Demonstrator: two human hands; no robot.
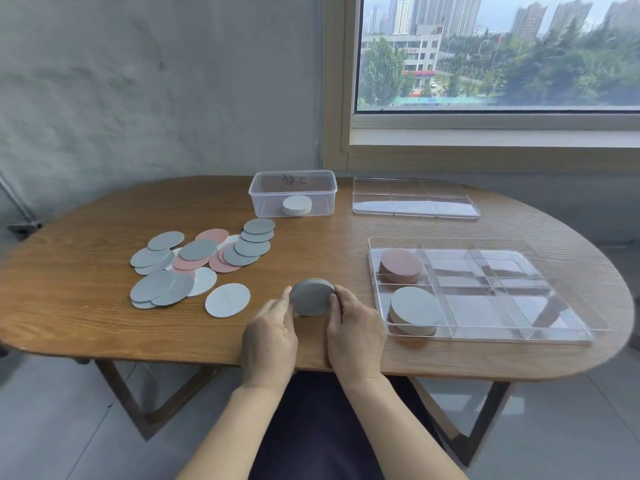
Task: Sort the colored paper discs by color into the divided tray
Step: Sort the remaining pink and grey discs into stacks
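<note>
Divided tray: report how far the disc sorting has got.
Done: a pink stack and a pale stack sit in the divided tray's two left compartments. In hand: left hand and right hand hold a grey stack between them. Left: the loose pile of grey, pink and white discs on the table's left side.

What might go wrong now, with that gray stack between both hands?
The gray stack is held only by its edges between the left hand and right hand, so discs may slip or fan out when lifted. In the pile, gray, pink and white discs overlap, so a wrong color could ride along into the tray.
</note>
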